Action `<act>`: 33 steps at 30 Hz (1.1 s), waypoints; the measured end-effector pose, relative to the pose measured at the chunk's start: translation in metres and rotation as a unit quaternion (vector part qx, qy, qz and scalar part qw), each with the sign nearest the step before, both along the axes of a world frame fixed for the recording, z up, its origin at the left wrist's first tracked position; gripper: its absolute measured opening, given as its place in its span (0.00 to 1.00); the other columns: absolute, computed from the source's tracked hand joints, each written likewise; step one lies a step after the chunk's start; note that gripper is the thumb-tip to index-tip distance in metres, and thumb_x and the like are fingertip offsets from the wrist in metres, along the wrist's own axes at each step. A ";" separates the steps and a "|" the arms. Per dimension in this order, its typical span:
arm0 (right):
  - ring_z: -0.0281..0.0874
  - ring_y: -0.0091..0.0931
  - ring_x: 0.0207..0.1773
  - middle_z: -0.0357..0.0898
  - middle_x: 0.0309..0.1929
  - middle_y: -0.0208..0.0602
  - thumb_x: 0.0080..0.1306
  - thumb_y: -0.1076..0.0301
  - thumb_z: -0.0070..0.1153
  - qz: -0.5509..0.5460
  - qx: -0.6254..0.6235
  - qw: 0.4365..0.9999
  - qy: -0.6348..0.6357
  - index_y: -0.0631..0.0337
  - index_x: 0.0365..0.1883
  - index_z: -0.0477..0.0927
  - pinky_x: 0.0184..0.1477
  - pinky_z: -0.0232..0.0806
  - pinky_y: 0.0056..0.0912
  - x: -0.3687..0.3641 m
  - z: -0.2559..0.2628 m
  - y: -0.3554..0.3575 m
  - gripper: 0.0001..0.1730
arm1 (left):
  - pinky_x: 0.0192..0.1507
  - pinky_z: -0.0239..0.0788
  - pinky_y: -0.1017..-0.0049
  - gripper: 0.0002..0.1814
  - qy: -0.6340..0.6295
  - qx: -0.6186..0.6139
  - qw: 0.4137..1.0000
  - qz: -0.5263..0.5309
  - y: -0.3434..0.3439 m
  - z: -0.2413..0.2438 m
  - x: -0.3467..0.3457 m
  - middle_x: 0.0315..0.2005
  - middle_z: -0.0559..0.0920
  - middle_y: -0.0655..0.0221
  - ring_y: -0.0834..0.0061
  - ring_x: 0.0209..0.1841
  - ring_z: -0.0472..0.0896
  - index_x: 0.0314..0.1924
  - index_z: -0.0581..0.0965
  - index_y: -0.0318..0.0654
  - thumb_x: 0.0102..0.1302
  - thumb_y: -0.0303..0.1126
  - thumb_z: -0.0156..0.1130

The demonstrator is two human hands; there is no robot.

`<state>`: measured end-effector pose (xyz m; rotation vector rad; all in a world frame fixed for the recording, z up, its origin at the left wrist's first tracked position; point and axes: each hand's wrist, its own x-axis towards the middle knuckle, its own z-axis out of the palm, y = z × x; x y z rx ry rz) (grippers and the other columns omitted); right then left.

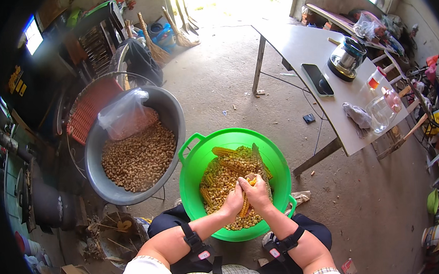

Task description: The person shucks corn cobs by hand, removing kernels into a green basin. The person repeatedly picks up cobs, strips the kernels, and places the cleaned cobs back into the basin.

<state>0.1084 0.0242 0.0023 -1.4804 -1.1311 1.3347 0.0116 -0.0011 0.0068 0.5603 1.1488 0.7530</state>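
Note:
Between my knees stands a green plastic basin (276,163) with two side handles. Loose corn kernels (220,175) cover its bottom, and several corn cobs (223,151) lie on them towards the far side. My left hand (233,203) and my right hand (258,193) meet over the near part of the basin. Together they grip one yellow corn cob (244,207), whose lower end points towards me. Yellow kernels (251,180) show at the fingers of my right hand. My fingers hide the cob's middle.
To the left, a grey basin (180,128) holds unshelled peanuts (138,156) and a clear plastic bag (126,113). A table (304,43) at the right carries a phone (317,79), a glass kettle (347,59) and a glass jug (382,112). Brooms (154,46) lean near the doorway.

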 end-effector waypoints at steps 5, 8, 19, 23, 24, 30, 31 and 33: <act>0.72 0.21 0.28 0.74 0.27 0.31 0.62 0.59 0.60 -0.002 -0.047 0.989 0.138 0.63 0.39 0.71 0.29 0.67 0.26 0.001 0.000 0.002 0.18 | 0.15 0.64 0.74 0.35 0.020 0.028 0.999 0.012 -0.004 0.004 0.003 0.19 0.75 0.67 0.75 0.16 0.72 0.38 0.72 0.38 0.69 0.62 0.26; 0.71 0.20 0.26 0.73 0.26 0.30 0.63 0.58 0.57 -0.006 -0.075 0.974 0.215 0.62 0.40 0.70 0.26 0.67 0.25 0.002 0.007 0.002 0.17 | 0.14 0.63 0.75 0.38 -0.007 -0.012 1.000 0.008 -0.003 0.011 0.003 0.17 0.74 0.67 0.74 0.15 0.72 0.34 0.72 0.39 0.65 0.67 0.27; 0.71 0.20 0.24 0.72 0.24 0.27 0.65 0.63 0.54 0.002 -0.122 0.965 0.232 0.59 0.33 0.73 0.24 0.68 0.25 0.006 0.005 0.005 0.09 | 0.12 0.63 0.77 0.38 -0.039 -0.038 0.998 -0.045 -0.006 0.011 0.000 0.16 0.73 0.68 0.75 0.13 0.71 0.32 0.70 0.40 0.60 0.72 0.32; 0.71 0.22 0.24 0.73 0.24 0.28 0.64 0.60 0.56 -0.034 -0.096 0.975 0.199 0.59 0.32 0.72 0.26 0.68 0.26 0.005 -0.001 0.006 0.12 | 0.12 0.63 0.77 0.35 -0.038 -0.021 0.998 -0.049 -0.006 0.014 0.002 0.19 0.73 0.69 0.76 0.15 0.72 0.35 0.69 0.42 0.62 0.70 0.34; 0.71 0.22 0.24 0.73 0.24 0.28 0.64 0.59 0.56 -0.055 -0.113 0.974 0.190 0.60 0.32 0.72 0.27 0.68 0.26 0.005 -0.001 0.007 0.13 | 0.12 0.63 0.77 0.34 -0.032 -0.014 0.998 -0.052 -0.005 0.015 0.004 0.20 0.74 0.69 0.76 0.15 0.72 0.36 0.69 0.42 0.63 0.68 0.34; 0.74 0.26 0.38 0.77 0.38 0.39 0.66 0.60 0.52 -0.027 -0.098 0.971 0.215 0.63 0.44 0.68 0.41 0.70 0.31 0.007 0.007 0.009 0.16 | 0.11 0.60 0.80 0.28 -0.012 0.018 0.999 -0.033 -0.001 0.019 0.003 0.22 0.74 0.70 0.79 0.17 0.72 0.37 0.69 0.43 0.69 0.60 0.33; 0.75 0.27 0.40 0.76 0.39 0.40 0.66 0.61 0.51 -0.017 -0.111 0.960 0.258 0.63 0.45 0.67 0.41 0.70 0.31 0.007 0.008 0.007 0.16 | 0.11 0.60 0.80 0.27 -0.017 0.000 0.999 -0.029 0.000 0.018 0.001 0.22 0.74 0.70 0.79 0.16 0.72 0.37 0.69 0.43 0.70 0.59 0.33; 0.75 0.29 0.43 0.76 0.43 0.43 0.66 0.66 0.50 -0.001 -0.097 0.950 0.296 0.62 0.50 0.65 0.43 0.71 0.33 0.006 0.010 0.007 0.17 | 0.11 0.59 0.80 0.28 -0.021 0.008 0.999 -0.023 0.002 0.017 -0.001 0.20 0.73 0.70 0.79 0.15 0.71 0.37 0.70 0.43 0.70 0.59 0.32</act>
